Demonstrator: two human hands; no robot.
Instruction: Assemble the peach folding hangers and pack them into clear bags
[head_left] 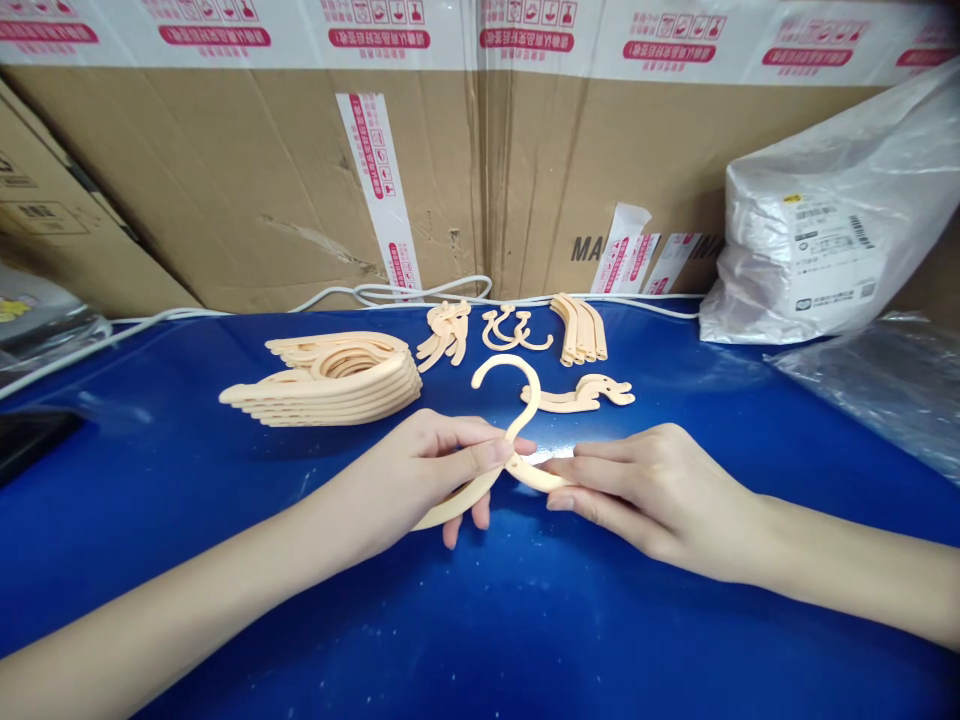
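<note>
A cream plastic clothes hanger is between my hands, its curved hook pointing up and opening to the left. My left hand is closed round the joint, thumb on top, with the longer hanger arm running down to the left. My right hand pinches the end of the short right-hand piece between thumb and fingers. The joint where the parts cross shows a small round pin. Just behind, a cream animal-shaped piece lies on the blue table.
A stack of cream hangers lies at the left. Loose cream pieces, several hooks and several curved bars line the back. Behind them are a white cable, cardboard boxes and a plastic-wrapped parcel.
</note>
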